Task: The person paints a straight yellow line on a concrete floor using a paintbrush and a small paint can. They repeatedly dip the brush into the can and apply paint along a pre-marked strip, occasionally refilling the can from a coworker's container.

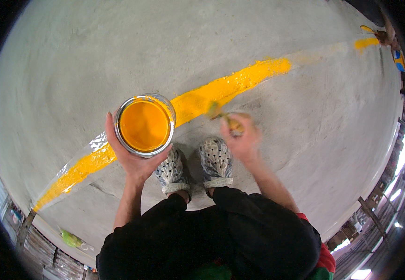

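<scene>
My left hand (135, 163) is wrapped round an open metal can of yellow-orange paint (144, 126), held up with its mouth toward me. In my right hand (243, 137) is a paintbrush (215, 111), its handle smeared yellow and its bristles blurred by motion. The bristles are over or against the lower edge of a wet yellow stripe (230, 86) on the concrete floor; contact cannot be made out. The can hides part of the stripe, which reappears at the lower left (83, 170) beside clear plastic tape (74, 161).
My feet in marbled clogs (216, 158) stand just below the stripe. At the far right, another person's hand (389, 39) is beside a short yellow patch (366, 43) and a blue-and-yellow can (399, 60). A green bag (70, 239) lies at the lower left, near corrugated sheeting.
</scene>
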A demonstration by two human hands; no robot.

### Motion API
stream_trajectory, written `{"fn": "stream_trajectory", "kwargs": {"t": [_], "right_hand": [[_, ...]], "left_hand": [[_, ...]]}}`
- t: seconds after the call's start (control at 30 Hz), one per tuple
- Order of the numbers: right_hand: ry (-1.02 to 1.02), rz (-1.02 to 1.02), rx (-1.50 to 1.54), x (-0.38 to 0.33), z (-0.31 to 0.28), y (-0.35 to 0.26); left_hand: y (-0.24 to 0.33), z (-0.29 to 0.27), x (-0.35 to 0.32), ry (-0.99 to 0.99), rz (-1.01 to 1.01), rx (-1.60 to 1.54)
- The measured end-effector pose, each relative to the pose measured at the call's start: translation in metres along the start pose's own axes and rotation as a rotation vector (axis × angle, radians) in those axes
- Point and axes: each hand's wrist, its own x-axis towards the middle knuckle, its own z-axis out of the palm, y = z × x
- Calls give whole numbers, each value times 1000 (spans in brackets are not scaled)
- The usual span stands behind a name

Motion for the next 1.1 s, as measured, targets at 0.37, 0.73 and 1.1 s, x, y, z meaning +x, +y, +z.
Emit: {"fn": "stream_trajectory", "kwargs": {"t": [0.37,0.73,1.1], "right_hand": [[-272,-509,-164,-21,35,-34],[20,148,-374,51,-61,51],[28,406,-3,63,-77,69]], "left_hand": [[-1,-8,6,105,-16,100],[-6,-22,8,160,-22,20],[-17,-21,7,5,-47,-36]]}}
